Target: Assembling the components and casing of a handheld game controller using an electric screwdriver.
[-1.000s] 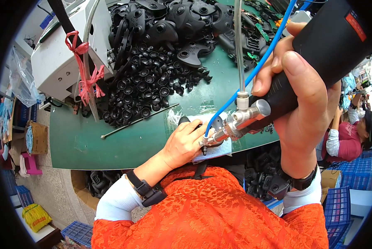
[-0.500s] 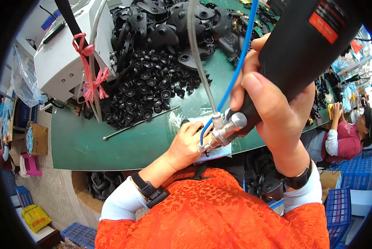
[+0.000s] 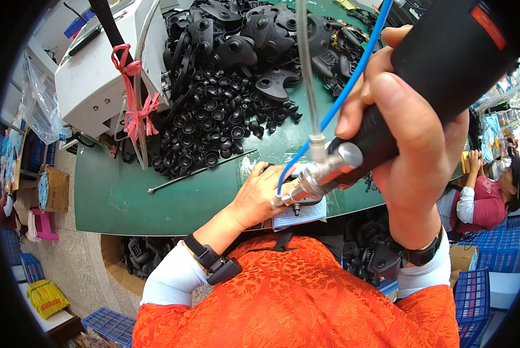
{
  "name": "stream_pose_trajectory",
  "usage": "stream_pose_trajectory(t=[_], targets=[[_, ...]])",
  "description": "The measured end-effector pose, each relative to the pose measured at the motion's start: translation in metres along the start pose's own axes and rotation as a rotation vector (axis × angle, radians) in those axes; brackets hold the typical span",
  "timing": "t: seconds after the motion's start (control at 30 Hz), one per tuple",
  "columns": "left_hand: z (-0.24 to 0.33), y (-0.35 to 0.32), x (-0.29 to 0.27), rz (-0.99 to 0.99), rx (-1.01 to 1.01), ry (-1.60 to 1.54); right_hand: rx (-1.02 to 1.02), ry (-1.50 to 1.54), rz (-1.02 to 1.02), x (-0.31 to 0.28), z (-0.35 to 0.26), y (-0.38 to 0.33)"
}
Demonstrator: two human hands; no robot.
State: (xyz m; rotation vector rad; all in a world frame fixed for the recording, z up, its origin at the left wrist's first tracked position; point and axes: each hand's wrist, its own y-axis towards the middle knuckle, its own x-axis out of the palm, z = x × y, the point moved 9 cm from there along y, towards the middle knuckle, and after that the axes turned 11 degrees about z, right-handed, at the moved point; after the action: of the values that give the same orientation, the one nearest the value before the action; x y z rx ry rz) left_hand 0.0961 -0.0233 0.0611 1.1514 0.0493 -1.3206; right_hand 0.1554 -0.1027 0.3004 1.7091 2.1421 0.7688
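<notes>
A thick black power screwdriver [image 3: 445,64] slants down from the upper right, with my right hand [image 3: 416,133] closed around its lower body. Silver metal fittings [image 3: 323,171] form its lower end, joined by a blue hose [image 3: 352,81] and a clear hose [image 3: 306,69]. Below them my left hand [image 3: 254,200] curls over a black game controller [image 3: 313,201] on a blue-and-white cloth [image 3: 306,216] at the table's near edge. The fittings hide part of the controller and of my left fingers; whether the tip touches it I cannot tell.
Small black cup-shaped parts [image 3: 210,124] and black controller shells [image 3: 236,52] are heaped on the green table [image 3: 138,203]. A metal rod [image 3: 202,171] lies before them. A pale machine [image 3: 97,87] stands left. At right sits a co-worker [image 3: 483,200] near blue crates [image 3: 471,298].
My right hand and the screwdriver have shifted to the right. More of the controller and the cloth shows beneath the fittings. My left hand stays over the controller.
</notes>
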Motion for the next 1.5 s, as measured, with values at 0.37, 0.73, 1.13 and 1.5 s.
stream_pose_trajectory(t=[0.37, 0.73, 1.13, 1.5], targets=[[0.004, -0.002, 0.0, -0.039, 0.005, -0.104, 0.017, 0.054, -0.042, 0.016, -0.006, 0.001], [0.016, 0.012, -0.017, 0.133, 0.071, -0.138, 0.059, -0.029, -0.028, -0.003, 0.027, -0.012], [-0.001, -0.005, 0.001, -0.092, -0.076, -0.106, -0.142, 0.025, 0.256, -0.056, -0.043, 0.04], [-0.033, -0.041, -0.005, 0.137, -1.052, -1.183, -0.275, -0.593, 0.303, -0.142, 0.032, 0.023]])
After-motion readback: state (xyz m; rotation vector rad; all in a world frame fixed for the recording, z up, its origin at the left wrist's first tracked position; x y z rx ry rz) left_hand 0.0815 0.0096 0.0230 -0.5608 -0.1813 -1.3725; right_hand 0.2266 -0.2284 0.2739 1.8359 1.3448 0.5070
